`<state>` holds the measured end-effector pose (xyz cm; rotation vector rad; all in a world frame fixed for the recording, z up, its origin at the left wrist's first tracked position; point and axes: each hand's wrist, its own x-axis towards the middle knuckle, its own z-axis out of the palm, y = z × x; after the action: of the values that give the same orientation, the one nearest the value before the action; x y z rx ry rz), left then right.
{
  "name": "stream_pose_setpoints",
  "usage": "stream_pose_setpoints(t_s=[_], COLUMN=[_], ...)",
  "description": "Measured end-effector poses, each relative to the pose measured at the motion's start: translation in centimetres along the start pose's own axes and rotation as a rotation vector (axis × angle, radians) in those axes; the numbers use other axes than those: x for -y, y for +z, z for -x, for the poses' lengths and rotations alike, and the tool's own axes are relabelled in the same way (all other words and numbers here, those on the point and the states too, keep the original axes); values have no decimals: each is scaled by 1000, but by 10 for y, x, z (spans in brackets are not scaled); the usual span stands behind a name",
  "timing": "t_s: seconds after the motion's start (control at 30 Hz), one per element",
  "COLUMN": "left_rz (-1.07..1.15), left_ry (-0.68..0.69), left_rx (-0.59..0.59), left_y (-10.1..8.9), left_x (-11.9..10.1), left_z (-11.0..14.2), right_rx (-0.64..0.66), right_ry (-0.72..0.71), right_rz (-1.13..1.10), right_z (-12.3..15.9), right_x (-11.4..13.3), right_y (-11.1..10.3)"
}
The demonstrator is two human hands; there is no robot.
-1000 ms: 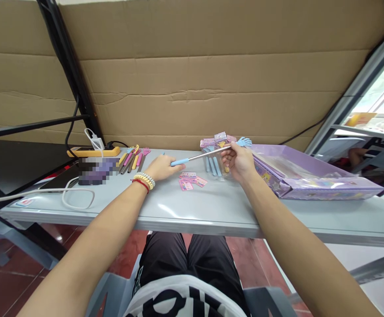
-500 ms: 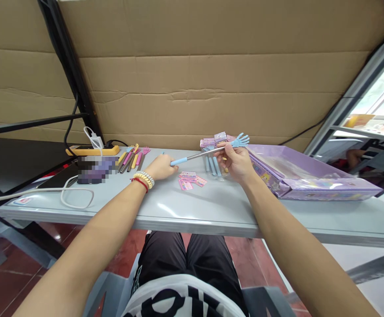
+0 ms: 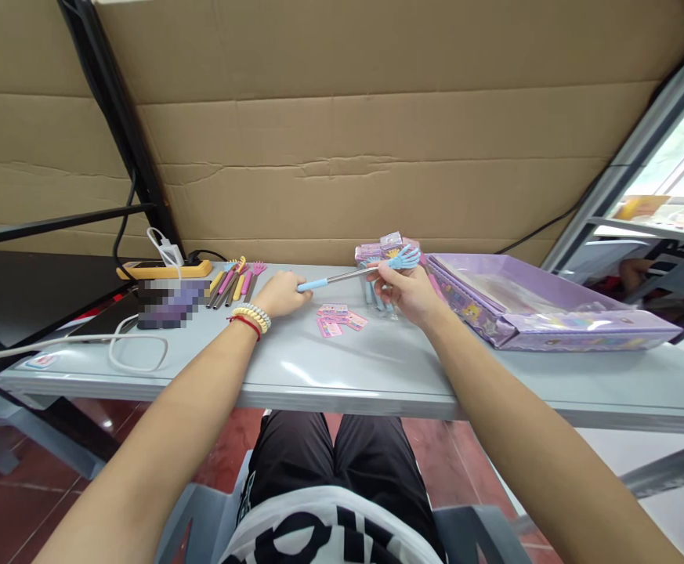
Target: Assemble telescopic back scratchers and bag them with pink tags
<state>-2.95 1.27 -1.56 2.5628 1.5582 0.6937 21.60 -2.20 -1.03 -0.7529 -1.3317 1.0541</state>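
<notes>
both hands on one telescopic back scratcher [image 3: 347,274], held up over the front half of the grey table [image 3: 389,372], slightly tilted, right end higher. left hand [image 3: 280,294] is closed round the end of the blue handle [image 3: 313,285], rest of handle sticking out toward the right. right hand [image 3: 406,291] pinches the metal rod between thumb and fingers, close to the blue hand-shaped head [image 3: 405,258]; head spread above that hand. left wrist has beaded bracelets [image 3: 252,315] plus a red band.

below the rod, between the hands: small pink cards [image 3: 342,317], overlapping, flat on table. behind right hand: more blue scratchers in clear wrap [image 3: 370,293], partly hidden, with pink-purple packs [image 3: 380,249] by the cardboard wall [image 3: 330,141]. right of that hand: open purple tray box [image 3: 588,337], clear plastic inside.

just left of left hand: loose pile of scratchers [image 3: 237,283], yellow, pink, purple, blue. farther left: pixelated dark item [image 3: 168,305], yellow power strip [image 3: 165,270], white plug [image 3: 171,254], white cable [image 3: 135,368] looping on table.
</notes>
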Motion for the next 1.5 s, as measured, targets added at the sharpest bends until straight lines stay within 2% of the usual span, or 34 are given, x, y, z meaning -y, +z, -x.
stream_pose_setpoints(t_s=[0.13, 0.2, 0.3, 0.37, 0.5, 0.77, 0.9, 1.03, 1.17, 1.3, 1.37, 1.5], left_rz=[-92, -122, -167, -200, -291, -428, -360, -169, 53, 95, 85, 41], left_ry=[-47, -50, -62, -71, -42, -27, 33, 100, 125, 108, 139, 215], left_rx=[-45, -23, 15, 38, 42, 11, 13, -39, 22, 56, 45, -7], left_y=[-1, -1, -3, -6, -8, -1, 4, 2, -4, -7, -7, -3], left_x=[9, 13, 15, 13, 0, -28, -27, -11, 4, 5, -2, -23], left_z=[-2, -2, -1, 0, 1, 5, 5, 2, 1, 3, 4, 7], right_rx=[-135, -149, -69, -21, -12, -38, -11, 31, 29, 108, 33, -370], right_ry=[-55, -110, -163, -152, -129, -170, -189, -240, -362, -362, -349, -247], right_rz=[-7, 205, 581, 684, 694, 608, 640, 725, 809, 869, 908, 1042], right_z=[-2, -1, 1, 2, 3, 5, 4, 2, 0, 1, 2, 1], right_x=[3, 3, -1, -3, -5, -4, -7, -8, -7, -8, -8, -7], right_y=[-7, -12, -17, -18, -13, 0, 0, -3, -10, -12, -8, 2])
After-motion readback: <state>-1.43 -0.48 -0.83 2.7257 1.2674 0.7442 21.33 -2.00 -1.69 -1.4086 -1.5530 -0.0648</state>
